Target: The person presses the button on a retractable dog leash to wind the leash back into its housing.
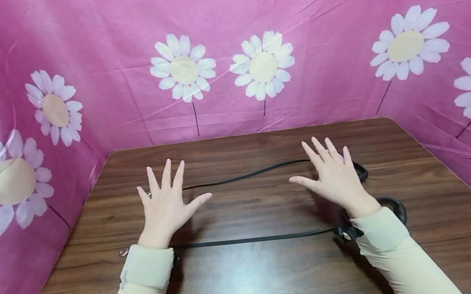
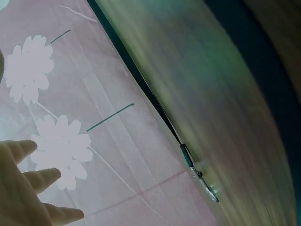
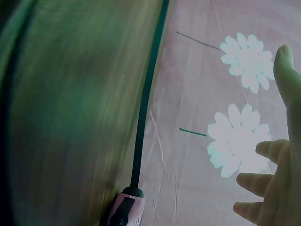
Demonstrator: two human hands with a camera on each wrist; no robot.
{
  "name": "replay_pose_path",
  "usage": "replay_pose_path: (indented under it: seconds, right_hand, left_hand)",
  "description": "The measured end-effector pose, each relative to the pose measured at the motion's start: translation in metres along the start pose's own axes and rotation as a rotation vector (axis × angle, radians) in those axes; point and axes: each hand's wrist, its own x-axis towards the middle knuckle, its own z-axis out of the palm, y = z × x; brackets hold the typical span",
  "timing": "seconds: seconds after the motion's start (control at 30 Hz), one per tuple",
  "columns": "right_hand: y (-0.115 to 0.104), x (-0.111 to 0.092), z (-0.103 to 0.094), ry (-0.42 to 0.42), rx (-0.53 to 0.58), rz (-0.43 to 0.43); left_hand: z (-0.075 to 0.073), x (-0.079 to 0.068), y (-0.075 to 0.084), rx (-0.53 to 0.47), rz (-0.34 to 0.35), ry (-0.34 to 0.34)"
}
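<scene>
Two retractable leashes lie across the table, one behind the other. The far strap (image 1: 245,175) runs from behind my left hand (image 1: 164,209) to a black handle (image 1: 362,171) partly covered by my right hand (image 1: 337,181). Closer in, the second strap (image 1: 251,239) stretches between a metal clip (image 1: 124,253) by the left cuff and a dark looped handle (image 1: 398,209) beside the right cuff. Both hands are held over the leashes, fingers spread, gripping nothing. The left wrist view shows a clip (image 2: 205,185) at a strap's end; the right wrist view, a pale pinkish housing (image 3: 134,207) with a black button.
Everything lies on a dark wood-grain table (image 1: 243,283) with a bright reflection near its front. A pink cloth (image 1: 213,2) printed with large white daisies hangs around its back and both sides.
</scene>
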Motion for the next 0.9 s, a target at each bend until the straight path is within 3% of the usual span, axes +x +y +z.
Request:
replay_pose_path:
  seconds: [0.33,0.67,0.9]
  right_hand:
    - [-0.001,-0.010,-0.004,-0.008,0.094,-0.047]
    - [0.009,-0.025,-0.006,0.074,0.168,-0.118]
    - [0.016,-0.040,-0.006,0.048,0.204,-0.095]
  left_hand:
    - [-0.013,-0.010,-0.005,-0.065,0.001,-0.026]
    - [-0.021,-0.024,-0.015,-0.131,0.083,-0.071]
    - [-0.023,-0.031,-0.028,-0.142,0.038,-0.122]
